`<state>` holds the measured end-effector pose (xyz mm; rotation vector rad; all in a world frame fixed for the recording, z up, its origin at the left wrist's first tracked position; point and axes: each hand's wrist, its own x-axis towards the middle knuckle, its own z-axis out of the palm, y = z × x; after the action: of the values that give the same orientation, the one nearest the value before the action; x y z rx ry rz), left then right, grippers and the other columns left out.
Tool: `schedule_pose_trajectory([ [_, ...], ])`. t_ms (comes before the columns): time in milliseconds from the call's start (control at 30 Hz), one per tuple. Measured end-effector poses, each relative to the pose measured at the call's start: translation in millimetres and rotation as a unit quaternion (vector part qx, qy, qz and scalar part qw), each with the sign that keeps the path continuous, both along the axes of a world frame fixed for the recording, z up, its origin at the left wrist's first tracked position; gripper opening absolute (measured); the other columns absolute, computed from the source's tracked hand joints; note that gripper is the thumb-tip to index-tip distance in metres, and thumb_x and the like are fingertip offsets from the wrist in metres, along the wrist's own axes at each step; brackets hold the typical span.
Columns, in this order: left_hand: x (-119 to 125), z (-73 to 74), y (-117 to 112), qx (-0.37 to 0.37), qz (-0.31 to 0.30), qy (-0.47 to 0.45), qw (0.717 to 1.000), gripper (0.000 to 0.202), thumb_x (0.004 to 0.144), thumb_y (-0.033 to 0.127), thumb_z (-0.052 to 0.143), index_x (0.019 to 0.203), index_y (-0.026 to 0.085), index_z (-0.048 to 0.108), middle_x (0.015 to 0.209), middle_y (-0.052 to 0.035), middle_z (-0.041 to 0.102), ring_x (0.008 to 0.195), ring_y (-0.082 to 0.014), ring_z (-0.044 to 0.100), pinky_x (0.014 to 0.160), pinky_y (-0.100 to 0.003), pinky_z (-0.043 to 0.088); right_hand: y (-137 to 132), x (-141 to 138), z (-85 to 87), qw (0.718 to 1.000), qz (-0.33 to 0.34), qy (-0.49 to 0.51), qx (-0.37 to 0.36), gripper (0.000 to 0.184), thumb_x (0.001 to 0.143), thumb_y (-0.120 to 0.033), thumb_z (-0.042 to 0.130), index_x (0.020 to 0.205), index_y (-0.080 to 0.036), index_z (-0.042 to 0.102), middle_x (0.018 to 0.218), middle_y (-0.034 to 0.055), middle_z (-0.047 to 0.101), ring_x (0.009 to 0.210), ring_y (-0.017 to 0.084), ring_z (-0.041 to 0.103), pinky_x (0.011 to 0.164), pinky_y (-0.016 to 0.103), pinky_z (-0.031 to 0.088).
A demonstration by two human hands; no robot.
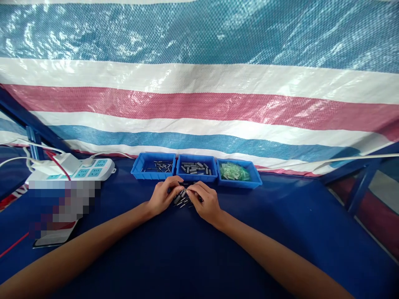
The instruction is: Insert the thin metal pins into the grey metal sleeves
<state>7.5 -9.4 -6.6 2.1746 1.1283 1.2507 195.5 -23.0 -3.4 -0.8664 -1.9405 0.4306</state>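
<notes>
My left hand [163,196] and my right hand [205,202] meet near the middle of the blue table [187,257], thumbs and forefingers pinched close together. Whatever small piece sits between the fingertips is too small to name. Just beneath them lies a small pile of thin dark and silvery pin-like parts [182,201], partly covered by the fingers. Behind the hands stand three blue bins in a row. Thin dark rods fill part of the left bin [152,176], short grey pieces lie in the middle bin [197,158], and clear greenish parts are in the right bin [241,184].
A white power strip [93,170] with plugs and cables stands at the left. In front of it is a flat dark-edged object [54,240], mostly blurred out. A striped tarp [199,104] hangs behind the bins, with blue frame posts [361,187] at the sides.
</notes>
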Motion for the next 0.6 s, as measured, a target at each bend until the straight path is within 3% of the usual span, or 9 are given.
schedule_pose_trajectory([
  [200,2,8.2,2,0.022,-0.002,-0.002,1.000,0.017,0.086,0.031,0.057,0.081,0.016,0.065,0.075,-0.0027,0.067,0.065,-0.0118,0.062,0.062,-0.021,0.049,0,1,4.1,0.999,-0.031,0.034,0.006,0.017,0.092,-0.022,0.046,0.090,-0.017,0.062,0.073,0.0035,0.057,0.054,0.011,0.047,0.052,0.024,0.040],
  [333,2,11.0,-1,0.029,-0.007,-0.013,0.999,0.016,0.087,0.028,0.056,0.088,0.017,0.068,0.085,-0.0042,0.070,0.076,-0.0138,0.065,0.072,-0.023,0.050,1,0,1.8,1.000,-0.026,0.000,0.003,0.019,0.091,-0.023,0.048,0.082,-0.016,0.063,0.065,0.0016,0.053,0.056,0.011,0.048,0.055,0.025,0.039],
  [500,1,10.6,-4,-0.026,-0.022,-0.027,0.999,0.022,0.092,0.027,0.047,0.104,0.018,0.064,0.067,0.0017,0.065,0.046,-0.0057,0.052,0.054,-0.018,0.044,2,-1,-1.9,0.999,-0.031,-0.023,-0.015,0.024,0.091,-0.025,0.048,0.073,-0.017,0.061,0.060,0.0000,0.050,0.054,0.011,0.047,0.054,0.025,0.037],
  [600,0,7.7,-3,-0.035,-0.020,-0.039,0.998,0.024,0.094,0.028,0.042,0.104,0.017,0.061,0.074,-0.0004,0.064,0.048,-0.0051,0.049,0.052,-0.017,0.042,1,-1,0.3,0.999,-0.046,-0.005,-0.019,0.022,0.091,-0.023,0.047,0.076,-0.016,0.061,0.063,0.0008,0.052,0.054,0.011,0.047,0.054,0.025,0.038],
])
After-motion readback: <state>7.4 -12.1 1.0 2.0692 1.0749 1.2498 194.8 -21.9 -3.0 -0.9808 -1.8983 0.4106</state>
